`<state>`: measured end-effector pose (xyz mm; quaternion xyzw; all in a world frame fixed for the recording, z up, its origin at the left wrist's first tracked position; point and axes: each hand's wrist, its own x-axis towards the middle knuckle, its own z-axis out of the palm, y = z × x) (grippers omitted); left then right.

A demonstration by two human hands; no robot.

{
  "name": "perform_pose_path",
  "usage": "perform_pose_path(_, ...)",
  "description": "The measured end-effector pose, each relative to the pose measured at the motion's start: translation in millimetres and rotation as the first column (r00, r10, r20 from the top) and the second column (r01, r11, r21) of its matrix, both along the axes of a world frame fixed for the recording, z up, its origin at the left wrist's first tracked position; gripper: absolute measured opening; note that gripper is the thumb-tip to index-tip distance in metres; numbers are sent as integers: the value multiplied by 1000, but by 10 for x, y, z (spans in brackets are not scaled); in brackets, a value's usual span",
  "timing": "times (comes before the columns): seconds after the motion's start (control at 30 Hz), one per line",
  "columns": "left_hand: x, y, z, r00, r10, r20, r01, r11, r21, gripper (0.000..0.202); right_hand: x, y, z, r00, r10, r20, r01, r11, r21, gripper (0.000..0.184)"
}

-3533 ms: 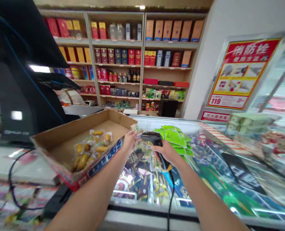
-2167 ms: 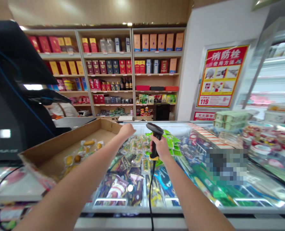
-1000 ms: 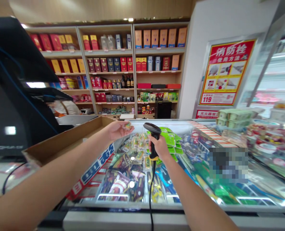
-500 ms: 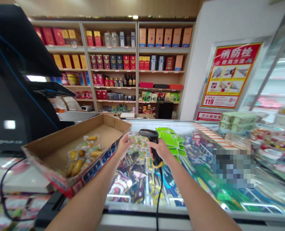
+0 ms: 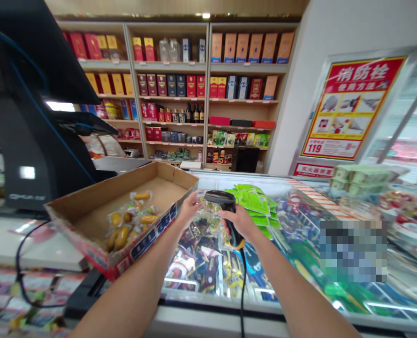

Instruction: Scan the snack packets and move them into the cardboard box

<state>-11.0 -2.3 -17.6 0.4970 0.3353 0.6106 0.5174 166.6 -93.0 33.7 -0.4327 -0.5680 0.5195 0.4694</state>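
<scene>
Head view, only one. Right hand (image 5: 240, 221) wrapped round the handle of a black plastic handheld barcode scanner with yellow trim at its base (image 5: 221, 197), held over the glass, head facing left; thin black cable (image 5: 242, 291) drops toward the near edge. Left hand (image 5: 190, 207) is just left of the scanner head, fingertips pinching a small clear plastic packet with a pale label (image 5: 200, 193); contents too small to tell, partly hidden by the fingers.

Left: shallow brown cardboard box with red and blue printed sides (image 5: 171, 177), several yellow, clear-wrapped snack pieces (image 5: 122, 237) lying loose inside, toward the near left. More clear packets (image 5: 213, 224) lie beneath and just near of the scanner. Right of it, bright green flat pouches (image 5: 255, 203) overlap in a pile on the glass-topped chest (image 5: 280, 186). Far: shelving with boxes and bottles (image 5: 243, 68).

Handling, judged: packet probably light, soft filling, slick crinkly film; best taken by a seam or edge, fingers off the label, no hard squeeze. Scanner likely light and stiff, firmest by the handle; the cable may drag. Box looks bendy; support from beneath.
</scene>
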Motion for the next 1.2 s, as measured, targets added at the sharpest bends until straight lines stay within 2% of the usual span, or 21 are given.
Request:
perform_pose_path(0.33,-11,59,-63,1000,4,-30,-4,1000,17,62,-17,-24,18,1000,-5,-2,5,1000,-19,22)
perform_pose_path(0.47,-17,74,-58,995,59,-75,-56,998,40,60,1,20,-10,998,-64,-23,64,998,-5,24)
perform_pose_path(0.57,-41,91,-67,975,127,-182,-116,991,67,55,14,53,-20,991,-119,-59,119,993,-9,23)
perform_pose_path(0.67,-80,119,-104,898,265,-352,-214,961,175,46,22,73,-17,984,-151,-92,151,989,-7,24)
perform_pose_path(0.77,-100,115,-133,751,443,-489,-303,890,340,48,27,80,-10,981,-161,-111,163,987,2,27)
perform_pose_path(0.83,-78,56,-106,649,529,-547,-309,840,447,48,27,79,-6,980,-162,-115,164,986,14,29)
perform_pose_path(0.93,-4,-140,87,503,609,-614,-273,786,556,38,20,75,-7,981,-158,-109,163,986,35,28)
perform_pose_path(1.03,0,-367,497,340,635,-694,-193,769,609,26,6,74,-17,984,-156,-87,160,986,39,27)
perform_pose_path(1.13,-184,-425,997,154,555,-818,-106,832,545,12,-10,73,-32,986,-149,-78,153,987,45,27)
perform_pose_path(1.17,-287,-390,1140,123,517,-847,-96,856,509,5,-13,72,-35,987,-144,-75,149,987,53,27)
perform_pose_path(1.2,-404,-334,1255,135,492,-860,-98,870,482,4,-17,69,-36,987,-140,-73,145,988,61,27)
